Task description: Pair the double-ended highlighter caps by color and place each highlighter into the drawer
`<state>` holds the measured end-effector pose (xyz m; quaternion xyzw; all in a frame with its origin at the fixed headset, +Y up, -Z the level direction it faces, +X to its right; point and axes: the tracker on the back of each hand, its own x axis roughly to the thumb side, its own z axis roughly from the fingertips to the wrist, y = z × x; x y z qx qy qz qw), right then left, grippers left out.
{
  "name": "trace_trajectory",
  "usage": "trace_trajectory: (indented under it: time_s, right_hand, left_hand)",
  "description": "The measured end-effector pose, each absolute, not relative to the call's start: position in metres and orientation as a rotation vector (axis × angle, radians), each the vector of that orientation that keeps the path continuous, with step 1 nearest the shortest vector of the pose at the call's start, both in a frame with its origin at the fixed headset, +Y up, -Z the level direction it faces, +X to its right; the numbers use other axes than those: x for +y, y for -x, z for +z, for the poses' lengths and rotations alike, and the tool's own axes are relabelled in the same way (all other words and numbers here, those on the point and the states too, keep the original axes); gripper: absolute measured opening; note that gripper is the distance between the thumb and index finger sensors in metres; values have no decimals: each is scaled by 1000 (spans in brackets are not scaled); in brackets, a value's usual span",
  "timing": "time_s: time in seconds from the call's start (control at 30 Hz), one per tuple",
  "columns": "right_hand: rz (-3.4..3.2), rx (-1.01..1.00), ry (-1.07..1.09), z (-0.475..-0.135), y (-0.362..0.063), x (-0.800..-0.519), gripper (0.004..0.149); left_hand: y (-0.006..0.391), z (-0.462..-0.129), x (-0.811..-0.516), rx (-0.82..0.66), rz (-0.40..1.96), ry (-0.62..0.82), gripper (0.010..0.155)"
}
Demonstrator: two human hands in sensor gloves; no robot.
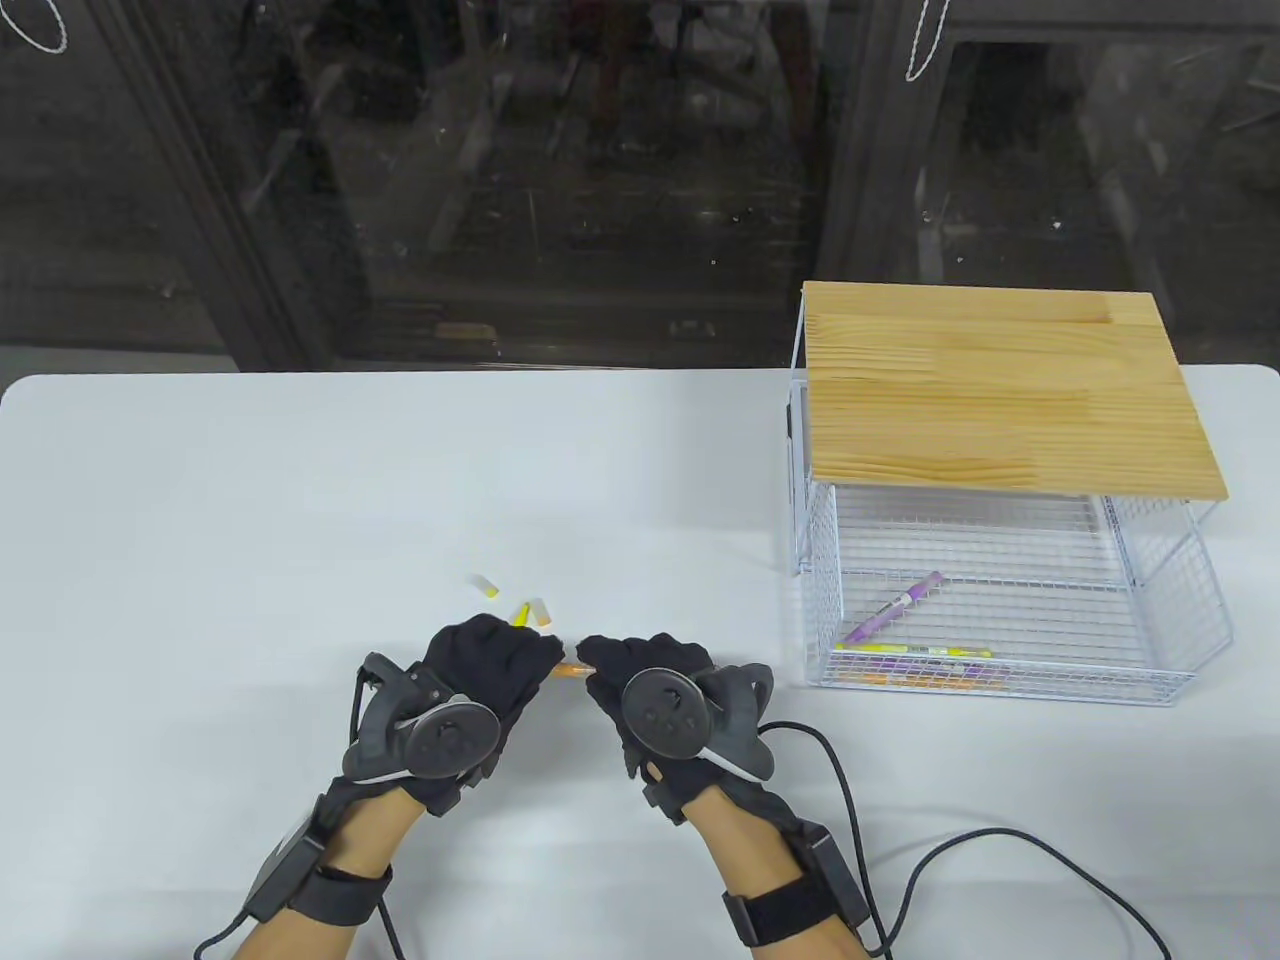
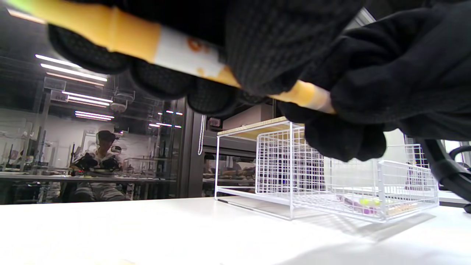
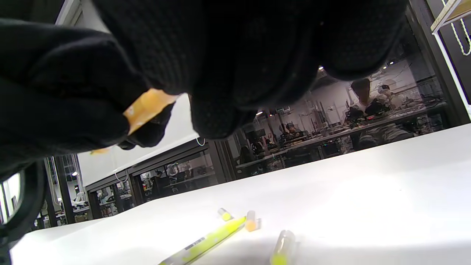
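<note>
Both black-gloved hands grip one orange double-ended highlighter (image 2: 184, 51) between them, above the white table (image 1: 250, 480). The left hand (image 1: 480, 665) has its fingers curled round the barrel; the right hand (image 1: 640, 675) pinches the far end, a short orange section (image 1: 570, 671) showing in the gap between the two. Just beyond the left hand's knuckles lie a yellow highlighter (image 3: 206, 241) and loose translucent caps (image 1: 486, 586). Well to the right stands the white wire drawer (image 1: 1010, 690), pulled out beneath a wooden top (image 1: 1000, 390), holding a purple highlighter (image 1: 893, 607) and others.
</note>
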<state>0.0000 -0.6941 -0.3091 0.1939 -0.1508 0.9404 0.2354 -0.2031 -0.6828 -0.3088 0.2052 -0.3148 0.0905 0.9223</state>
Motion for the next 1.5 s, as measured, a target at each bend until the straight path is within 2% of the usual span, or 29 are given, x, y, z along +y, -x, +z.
trace_trajectory:
  time_s: [0.17, 0.27, 0.6, 0.73, 1.0, 1.27, 1.5]
  right_hand:
    - [2546, -436, -495, -309, -4, -692, 47]
    - [2599, -419, -475, -307, -1, -693, 52]
    - [2710, -397, -485, -308, 4, -695, 42]
    - [2698, -377, -455, -312, -2, -697, 42]
    - [2696, -366, -318, -320, -21, -696, 42]
    - [2688, -307, -216, -328, -37, -699, 43]
    - [2696, -220, -145, -335, -47, -707, 43]
  left_hand:
    - [207, -310, -677, -563, 219, -409, 48]
    - [204, -310, -677, -565, 210, -404, 48]
    - [194, -308, -682, -565, 191, -350, 48]
    - [201, -308, -678, -526, 239, -387, 53]
    - [229, -307, -662, -421, 327, -467, 52]
    - [250, -318, -665, -311, 357, -427, 51]
    - [255, -332, -679, -248, 313, -322, 48]
